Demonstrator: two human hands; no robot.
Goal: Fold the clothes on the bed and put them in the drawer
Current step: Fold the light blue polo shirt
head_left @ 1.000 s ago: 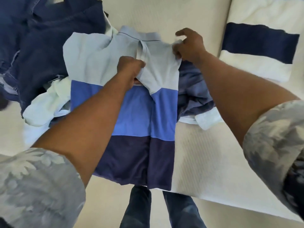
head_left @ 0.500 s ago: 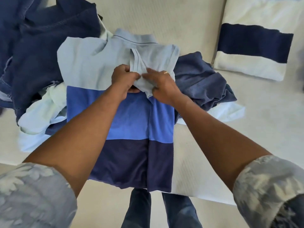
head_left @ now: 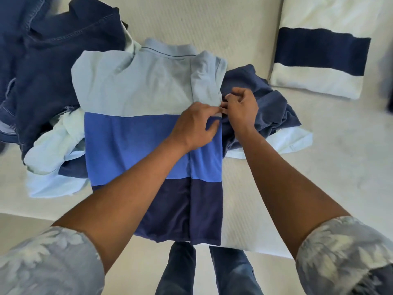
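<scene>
You're mid-fold on the striped polo (head_left: 131, 135): both hands' fingers (head_left: 228, 97) pinch its right folded edge; fold the left side next.

A striped pillow (head_left: 319, 60) is being shown at 2 o'clock, lying flat and slightly tilted. Its face is being crossed by a broad navy band, with cream cloth being left exposed above and below that band. A dark object (head_left: 389, 99) is being cut off by the frame edge at 3 o'clock, just beside the pillow; too little of it is being shown for it to be identified. A pale beige floor (head_left: 131, 269) is being seen from 6 to 8 o'clock, plain and unpatterned.
</scene>
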